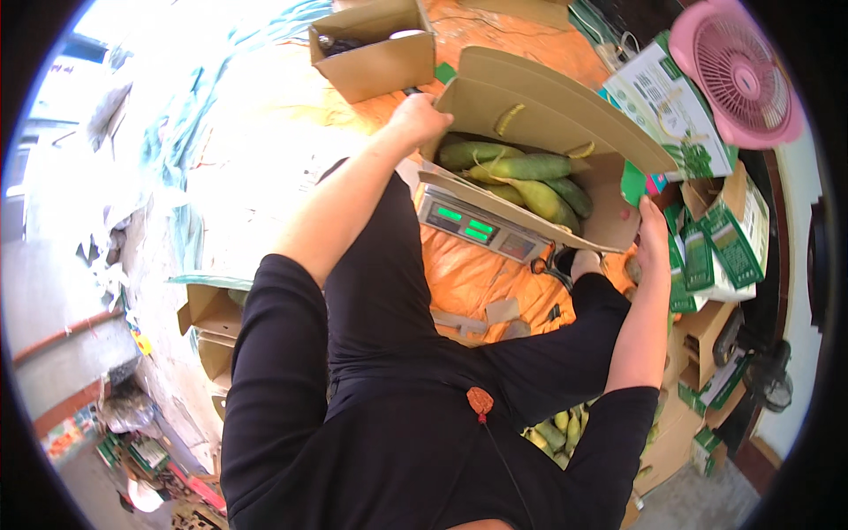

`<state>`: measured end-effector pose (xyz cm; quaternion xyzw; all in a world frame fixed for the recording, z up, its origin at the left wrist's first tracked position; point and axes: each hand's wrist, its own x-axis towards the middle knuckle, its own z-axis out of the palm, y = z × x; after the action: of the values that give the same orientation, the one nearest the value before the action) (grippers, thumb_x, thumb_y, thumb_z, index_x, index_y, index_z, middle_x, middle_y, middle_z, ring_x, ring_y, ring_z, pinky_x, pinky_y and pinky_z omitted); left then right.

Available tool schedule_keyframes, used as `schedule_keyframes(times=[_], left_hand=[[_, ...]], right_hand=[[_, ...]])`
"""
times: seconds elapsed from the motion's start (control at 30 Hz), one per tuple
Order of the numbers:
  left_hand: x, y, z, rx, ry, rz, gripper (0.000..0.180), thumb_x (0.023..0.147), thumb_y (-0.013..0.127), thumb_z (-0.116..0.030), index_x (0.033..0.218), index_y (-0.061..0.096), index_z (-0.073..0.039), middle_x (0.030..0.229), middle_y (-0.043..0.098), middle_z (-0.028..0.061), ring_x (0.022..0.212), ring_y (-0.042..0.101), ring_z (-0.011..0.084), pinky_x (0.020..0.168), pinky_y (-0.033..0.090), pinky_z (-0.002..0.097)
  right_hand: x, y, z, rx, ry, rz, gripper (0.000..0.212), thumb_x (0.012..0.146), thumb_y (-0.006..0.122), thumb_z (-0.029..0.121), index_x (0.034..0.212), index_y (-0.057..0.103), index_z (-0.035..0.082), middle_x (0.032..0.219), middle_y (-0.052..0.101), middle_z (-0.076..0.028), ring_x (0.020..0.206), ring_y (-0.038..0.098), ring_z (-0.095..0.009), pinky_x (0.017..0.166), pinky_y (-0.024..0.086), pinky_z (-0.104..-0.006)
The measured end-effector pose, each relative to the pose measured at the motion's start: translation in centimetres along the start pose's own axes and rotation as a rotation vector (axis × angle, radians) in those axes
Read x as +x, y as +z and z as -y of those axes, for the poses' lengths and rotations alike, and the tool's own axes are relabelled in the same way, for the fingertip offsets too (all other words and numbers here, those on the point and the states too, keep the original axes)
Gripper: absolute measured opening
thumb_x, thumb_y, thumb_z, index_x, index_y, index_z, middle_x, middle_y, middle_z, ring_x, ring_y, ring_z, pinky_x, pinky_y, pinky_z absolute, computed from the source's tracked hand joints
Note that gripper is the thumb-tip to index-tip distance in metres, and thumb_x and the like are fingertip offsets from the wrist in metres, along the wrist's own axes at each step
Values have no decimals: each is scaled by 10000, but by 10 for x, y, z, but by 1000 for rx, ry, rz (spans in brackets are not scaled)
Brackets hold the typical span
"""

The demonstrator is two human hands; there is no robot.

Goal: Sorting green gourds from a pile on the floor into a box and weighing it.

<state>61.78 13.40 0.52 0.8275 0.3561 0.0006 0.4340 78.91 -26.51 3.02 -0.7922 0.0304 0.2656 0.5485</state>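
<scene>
An open cardboard box [565, 88] stands in front of me with several long green radishes [530, 166] lying in it. Its flaps are raised. Under its near side shows a digital scale [481, 226] with lit green displays. My left hand [420, 120] is closed on the box's left edge, near the far corner. At the right end, my right hand [652, 231] grips the box's edge beside a green tab; some of its fingers are hidden. Whether the box rests fully on the scale cannot be made out.
Another open carton [375, 57] stands beyond the box on the orange sheet [521, 35]. To the right are a pink fan [738, 75], green-and-white cartons [733, 230] and a small black fan [770, 375]. More radishes [561, 433] lie by my right leg; cartons [212, 314] stand at left.
</scene>
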Motion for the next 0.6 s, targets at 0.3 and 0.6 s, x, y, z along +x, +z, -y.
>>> schedule_keyframes(times=[0.3, 0.6], left_hand=[[-7, -42, -1, -291, -61, -148, 221, 804, 681, -174, 921, 681, 14, 755, 637, 67, 696, 582, 147, 647, 465, 303], [-9, -165, 20, -337, -41, -193, 300, 777, 726, -285, 759, 658, 6, 701, 619, 63, 641, 541, 143, 620, 428, 308]], right_hand=[[-6, 26, 44, 153, -79, 19, 328, 983, 446, 297, 1189, 577, 79, 973, 646, -18, 810, 598, -104, 696, 477, -265], [-32, 98, 115, 163, -160, 172, 379, 969, 487, 303, 1261, 534, 67, 1097, 625, -37, 958, 599, -125, 784, 478, -275]])
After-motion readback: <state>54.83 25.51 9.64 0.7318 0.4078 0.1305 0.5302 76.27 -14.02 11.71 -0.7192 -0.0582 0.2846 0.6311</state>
